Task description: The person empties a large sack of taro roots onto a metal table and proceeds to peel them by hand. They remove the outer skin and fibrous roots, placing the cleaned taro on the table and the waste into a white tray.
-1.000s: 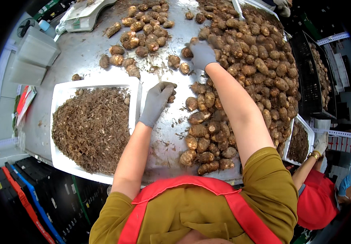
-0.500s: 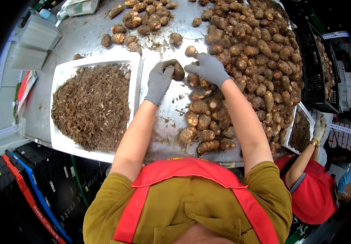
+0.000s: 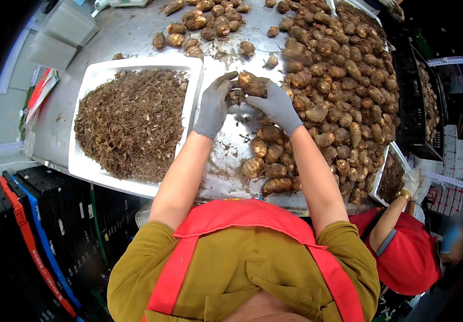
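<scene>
Both my hands wear grey gloves and meet over the metal table (image 3: 129, 32). My right hand (image 3: 277, 104) grips a brown root tuber (image 3: 252, 84) from below. My left hand (image 3: 213, 104) is closed on the same tuber's left end, fingers curled over it. A large heap of similar brown tubers (image 3: 338, 86) covers the table to the right of my hands. Left of my hands lies a white tray (image 3: 89, 161) filled with brown stringy root trimmings (image 3: 132, 121).
A smaller group of tubers (image 3: 204, 24) lies at the table's far side. Clear plastic containers (image 3: 62, 32) stand at the far left. Black crates (image 3: 54, 225) sit under the table's left edge. A person in red (image 3: 403, 252) works at the lower right beside another white tray (image 3: 389, 174).
My right hand drew back from the far heap with a tuber and came toward me. My left hand rose from the tray edge and closed on that tuber.
</scene>
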Demonstrator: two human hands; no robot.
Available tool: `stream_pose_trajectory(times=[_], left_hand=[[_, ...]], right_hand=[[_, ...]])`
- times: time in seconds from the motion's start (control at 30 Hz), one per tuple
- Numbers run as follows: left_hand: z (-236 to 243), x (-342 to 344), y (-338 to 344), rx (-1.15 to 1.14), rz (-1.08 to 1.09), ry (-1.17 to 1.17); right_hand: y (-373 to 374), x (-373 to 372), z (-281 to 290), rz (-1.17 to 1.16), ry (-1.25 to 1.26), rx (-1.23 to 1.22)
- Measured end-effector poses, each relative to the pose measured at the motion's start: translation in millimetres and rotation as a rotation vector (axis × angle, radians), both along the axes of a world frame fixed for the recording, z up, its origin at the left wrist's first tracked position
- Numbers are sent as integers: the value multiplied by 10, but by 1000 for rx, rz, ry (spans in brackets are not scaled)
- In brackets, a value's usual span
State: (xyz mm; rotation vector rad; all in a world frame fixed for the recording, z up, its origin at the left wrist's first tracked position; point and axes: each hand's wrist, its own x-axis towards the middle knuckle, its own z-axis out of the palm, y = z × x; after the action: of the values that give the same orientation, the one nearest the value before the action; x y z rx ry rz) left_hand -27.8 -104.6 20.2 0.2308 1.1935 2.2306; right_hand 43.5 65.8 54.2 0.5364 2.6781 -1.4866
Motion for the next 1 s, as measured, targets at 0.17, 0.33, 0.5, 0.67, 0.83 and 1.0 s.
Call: stream_pose_trajectory(times=[0.17,0.33,0.5,0.67,0.83,1.0], left_hand=[[515,214,-11,-139,-26,361],[898,401,-2,-10,-200,442],[1033,478,-21,49,-245,437],[1117,542,-41,11,-248,416],[1129,573,-36,61,-279,358],[1292,663,5,5,-223,418]], right_hand=[[-39,366,268,-8,160,-733],[-150,574,258,101,355,-1232],[-217,758,179,439,397,-1609],[-298,838,163,589,419,-1653],[-411,890,267,644,459,-1903],[-439,958,327,658,470,-1980]])
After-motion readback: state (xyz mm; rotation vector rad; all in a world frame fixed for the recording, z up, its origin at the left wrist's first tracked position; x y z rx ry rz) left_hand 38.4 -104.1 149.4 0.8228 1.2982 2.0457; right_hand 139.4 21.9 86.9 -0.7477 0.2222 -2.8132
